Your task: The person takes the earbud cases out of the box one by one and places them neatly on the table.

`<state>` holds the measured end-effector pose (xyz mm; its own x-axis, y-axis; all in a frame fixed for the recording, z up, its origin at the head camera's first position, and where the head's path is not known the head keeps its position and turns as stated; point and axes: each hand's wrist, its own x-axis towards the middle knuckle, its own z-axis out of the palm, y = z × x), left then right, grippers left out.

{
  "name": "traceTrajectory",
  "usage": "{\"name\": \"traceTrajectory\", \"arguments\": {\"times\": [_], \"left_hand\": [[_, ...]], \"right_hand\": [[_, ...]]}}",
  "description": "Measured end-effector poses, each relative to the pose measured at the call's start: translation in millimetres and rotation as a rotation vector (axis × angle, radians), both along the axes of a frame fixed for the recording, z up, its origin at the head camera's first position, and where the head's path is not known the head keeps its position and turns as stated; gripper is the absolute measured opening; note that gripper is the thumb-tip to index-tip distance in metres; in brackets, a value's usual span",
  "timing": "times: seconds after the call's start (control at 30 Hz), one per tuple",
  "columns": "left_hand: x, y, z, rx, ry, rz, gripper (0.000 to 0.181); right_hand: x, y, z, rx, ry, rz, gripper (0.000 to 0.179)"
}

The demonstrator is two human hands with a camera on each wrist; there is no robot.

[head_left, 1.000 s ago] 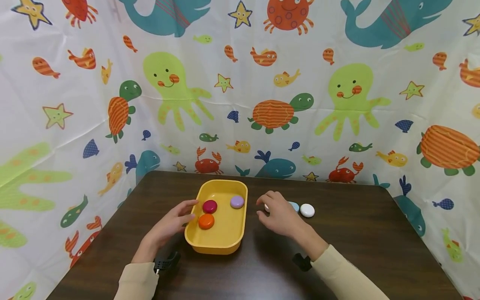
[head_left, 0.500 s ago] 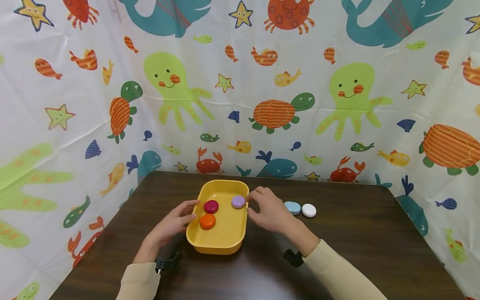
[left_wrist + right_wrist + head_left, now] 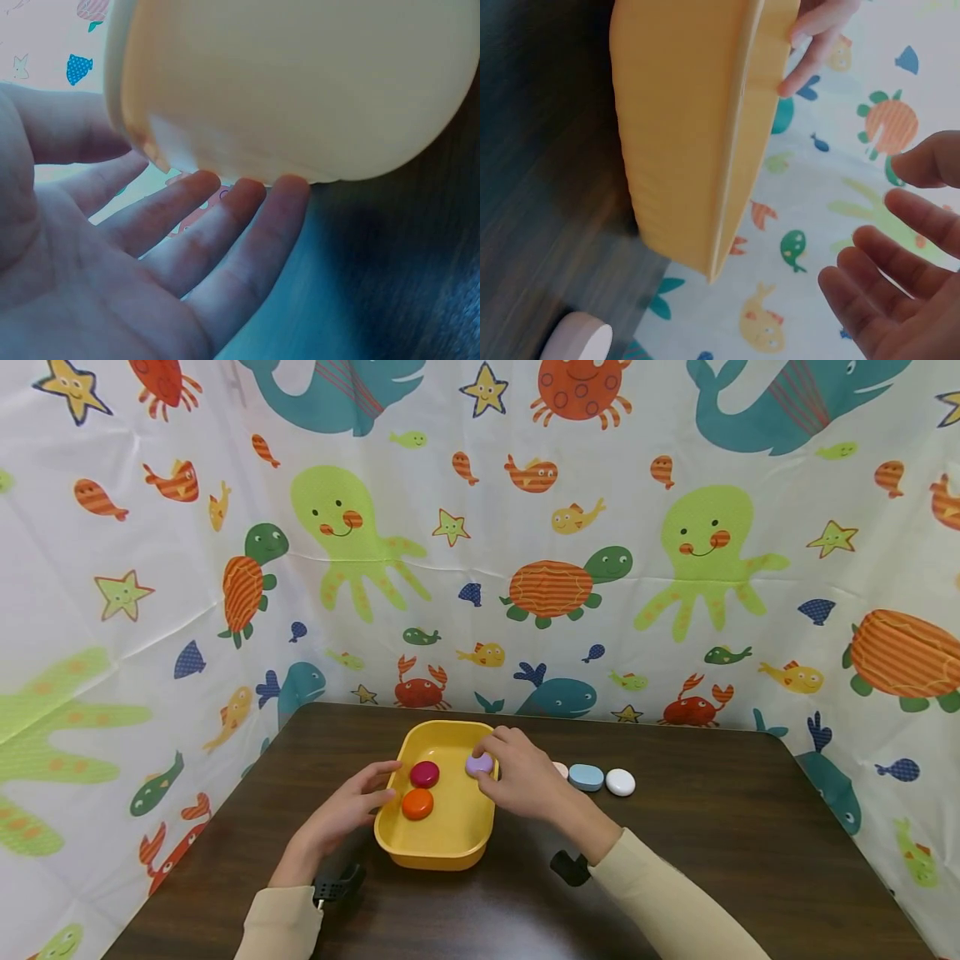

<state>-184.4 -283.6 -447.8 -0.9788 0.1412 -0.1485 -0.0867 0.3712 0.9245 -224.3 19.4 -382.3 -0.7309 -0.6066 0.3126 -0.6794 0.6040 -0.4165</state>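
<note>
A yellow rectangular tray (image 3: 438,843) with rounded corners stands on the dark table. Inside are a crimson disc (image 3: 424,774), an orange disc (image 3: 417,804) and a lilac disc (image 3: 477,765), all smooth and glossy. My left hand (image 3: 341,814) holds the tray's left side, thumb and index at the rim, other fingertips against the outer wall in the left wrist view. Over the right rim reaches my right hand (image 3: 521,777), thumb and index on either side of the lilac disc. Nothing shows between its parted fingers in the right wrist view; contact with the disc is unclear.
Right of the tray, a pale pink disc (image 3: 561,769), partly hidden behind the right hand, a light blue oval piece (image 3: 586,777) and a white disc (image 3: 620,782) lie in a row. A curtain (image 3: 480,527) printed with sea animals hangs behind the table (image 3: 712,827).
My right hand has moved left from beside the loose pieces to over the tray's right rim, at the lilac disc. The left hand and the tray have stayed put.
</note>
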Motion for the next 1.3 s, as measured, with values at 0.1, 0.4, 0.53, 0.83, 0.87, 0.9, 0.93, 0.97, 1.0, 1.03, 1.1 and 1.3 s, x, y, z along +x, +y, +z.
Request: {"name": "traceTrajectory", "arguments": {"times": [0.1,0.4,0.53,0.83,0.87,0.9,0.93,0.97,1.0,1.03,1.1,1.3], "left_hand": [[0.5,0.5,0.5,0.001,-0.001,0.0,0.057],[-2.4,-0.4,-0.7,-0.011,-0.016,0.016,0.056],[-3.1,0.0,-2.1,-0.01,-0.021,0.024,0.056],[-2.1,-2.0,-2.9,-0.005,-0.015,0.024,0.055],[-2.2,-1.8,-2.6,-0.002,-0.018,0.03,0.055],[-2.2,-1.6,-2.6,-0.002,-0.021,0.032,0.055],[-2.1,-1.5,-2.5,-0.002,-0.023,0.035,0.055],[-2.0,-1.7,-2.4,-0.003,-0.022,0.033,0.055],[-1.8,-1.8,-2.3,-0.003,-0.022,0.034,0.055],[-1.5,-2.1,-2.3,-0.005,-0.019,0.031,0.055],[-1.6,-2.3,-2.6,0.001,-0.022,0.04,0.054],[-2.2,-2.2,-2.9,0.004,-0.019,0.042,0.054]], "right_hand": [[-3.8,-5,2.0,0.033,0.008,-0.001,0.023],[-17.0,-19,4.6,0.096,-0.014,0.001,0.025],[-23.4,-25,3.5,0.155,0.001,0.001,0.025],[-34.9,-39,0.5,0.229,0.002,-0.022,0.028],[-36.4,-41,0.1,0.235,-0.003,-0.023,0.029],[-37.9,-43,-0.5,0.245,-0.005,-0.024,0.029],[-39.6,-44,-1.3,0.255,-0.009,-0.025,0.03],[-41.3,-46,-2.4,0.266,-0.012,-0.025,0.031],[-42.9,-48,-3.7,0.276,-0.018,-0.025,0.032],[-44.3,-49,-5.1,0.288,-0.022,-0.026,0.032],[-46.3,-52,-7.5,0.309,-0.031,-0.031,0.033],[-53.2,-58,-17.2,0.362,-0.043,-0.062,0.033]]}}
